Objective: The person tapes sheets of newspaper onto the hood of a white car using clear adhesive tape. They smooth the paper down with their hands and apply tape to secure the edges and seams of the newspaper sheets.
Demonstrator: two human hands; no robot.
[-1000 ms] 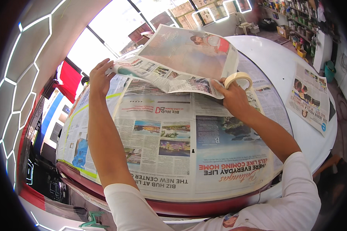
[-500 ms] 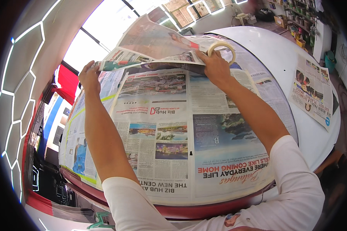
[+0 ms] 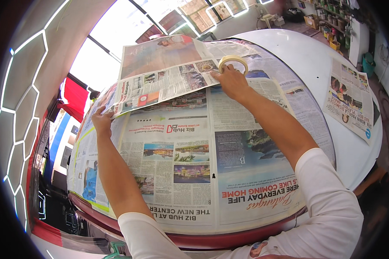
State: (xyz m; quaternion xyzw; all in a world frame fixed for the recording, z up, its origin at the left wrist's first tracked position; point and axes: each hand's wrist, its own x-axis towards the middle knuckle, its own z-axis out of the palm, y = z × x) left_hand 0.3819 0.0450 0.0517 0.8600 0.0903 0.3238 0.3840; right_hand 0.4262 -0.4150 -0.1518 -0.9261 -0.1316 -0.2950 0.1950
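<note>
A loose newspaper sheet spans my two hands over a curved car panel covered with newspaper. My left hand pinches its near left corner, beside a strip of yellow-green tape. At the near right corner, my right hand grips the sheet between thumb and fingers. A roll of masking tape stands on edge at the fingers of that same hand. The sheet's far part drapes over the panel, its near edge slightly lifted. The fingertips under the paper are hidden.
On the white car panel at the right lies another newspaper piece. A dark red edge runs along the near side. Shelves with cans and a teal bin stand at the far right. Red cloth hangs at the left.
The sheet has come down from a raised, folded position and lies flatter. My left hand has moved down and nearer; my right hand has shifted slightly left and down with the tape roll.
</note>
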